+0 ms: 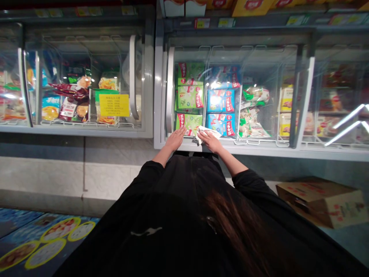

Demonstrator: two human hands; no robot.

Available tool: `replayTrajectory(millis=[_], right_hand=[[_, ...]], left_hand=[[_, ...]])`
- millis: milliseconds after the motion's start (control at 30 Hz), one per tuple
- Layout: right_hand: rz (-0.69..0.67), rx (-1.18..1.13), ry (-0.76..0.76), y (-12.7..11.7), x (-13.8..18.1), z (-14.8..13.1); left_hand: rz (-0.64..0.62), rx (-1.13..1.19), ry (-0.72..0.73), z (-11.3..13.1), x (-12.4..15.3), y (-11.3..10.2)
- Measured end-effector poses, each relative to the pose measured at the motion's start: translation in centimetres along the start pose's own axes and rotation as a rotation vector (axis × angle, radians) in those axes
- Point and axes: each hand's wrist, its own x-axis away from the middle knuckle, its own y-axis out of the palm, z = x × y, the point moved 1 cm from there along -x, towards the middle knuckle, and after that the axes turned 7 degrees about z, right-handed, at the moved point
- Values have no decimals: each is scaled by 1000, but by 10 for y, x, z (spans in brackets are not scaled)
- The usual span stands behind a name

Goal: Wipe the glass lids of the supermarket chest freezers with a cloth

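Observation:
My left hand [175, 140] rests flat on the front edge of a freezer's glass lid [225, 57], fingers stretched out, with nothing in it. To its right, my right hand [211, 142] presses a crumpled white cloth [216, 133] against the same glass. Part of the cloth is hidden beneath the fingers. Under the lid, green boxes [190, 96] lie stacked in a wire basket below my left hand. Blue boxes [221, 100] fill the neighbouring basket, and white-and-green bags [255, 123] lie farther right. A pale upright handle [170, 88] runs along the lid's left side.
Another glass-topped freezer [86, 132] with bagged food adjoins on the left, bearing a yellow notice [114, 105]. An open cardboard box [323, 200] stands on the floor at right. Boxes line a shelf above [253, 7]. A blue printed surface [23, 223] is at lower left.

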Motion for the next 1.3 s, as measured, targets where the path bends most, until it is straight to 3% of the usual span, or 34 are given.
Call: replayTrajectory(millis=[133,233,333,467,633,767,900,1067,1300], right_hand=[[118,11,97,9,-23,-16],[59,-14,0,14,-19,-23],[7,-34,-63,15,1,-15],[50,-15,12,10,16,6],[170,22,110,-2,-25,19],[214,31,79,-8,-54,11],[167,15,-7,-11,-40,11],[159,18,33,-23,-18,36],[227,37,82,-44,-75,55]], left_hand=[[-7,14,21,7,-6,7],[-18,13,20,11,-10,12],[-19,12,36,14,-14,16],[-28,-5,34,18,-18,15],[-10,-30,-19,21,-23,5],[-10,-36,-47,22,-28,-2],[-39,-21,-42,25,-36,-3],[-52,1,-22,32,-52,1],[-3,-26,-45,29,-79,-3]])
